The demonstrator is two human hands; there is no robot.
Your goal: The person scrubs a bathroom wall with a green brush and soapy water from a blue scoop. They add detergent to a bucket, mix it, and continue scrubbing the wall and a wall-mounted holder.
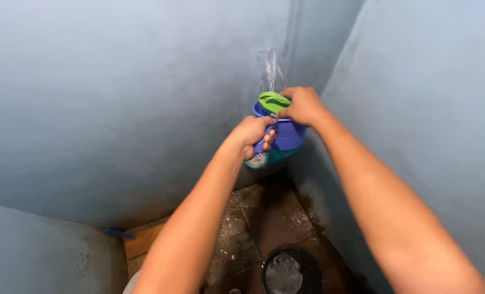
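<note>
I hold a blue plastic jug point(290, 135) up in the corner of two blue-grey walls. My left hand point(251, 136) is closed around its blue handle, with a small teal packet pressed against the jug under the fingers. My right hand point(303, 105) grips a green cloth-like item point(273, 101) at the jug's rim. A splash of water point(272, 71) flies up against the wall just above the jug.
Below lies a wet reddish-brown floor point(269, 218) with a round dark drain or bucket point(288, 272) near the bottom. A low wall point(35, 250) stands at the left, with a blue stick point(118, 233) and a wooden board point(144, 239) beside it.
</note>
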